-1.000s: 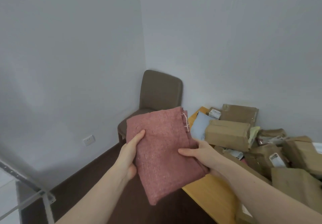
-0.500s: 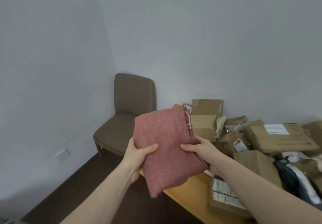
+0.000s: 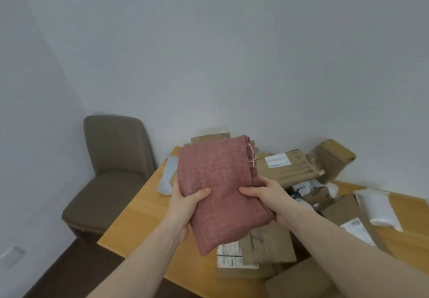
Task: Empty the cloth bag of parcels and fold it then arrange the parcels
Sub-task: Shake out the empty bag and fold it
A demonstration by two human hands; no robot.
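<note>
Bag: I hold the folded pink cloth bag [image 3: 220,191] up in the air, over the near left part of the wooden table [image 3: 139,214], above the parcels.
Left hand [image 3: 185,202]: thumb curled over the bag's front, fingers hidden behind it, gripping its left edge.
Right hand [image 3: 264,195]: thumb on the front, fingers wrapped round the right edge, gripping.
Parcels [image 3: 285,170]: brown boxes and pale mailers lie jumbled across the table toward its far and right edges, not yet arranged.
Risk: I judge the fold could spring open when I let go, since the layered right edge looks loose; set on uneven parcels, the bag might slide off.
Change: a second ago the bag hung over the floor near the chair [image 3: 111,170]; now it is over the table.
</note>
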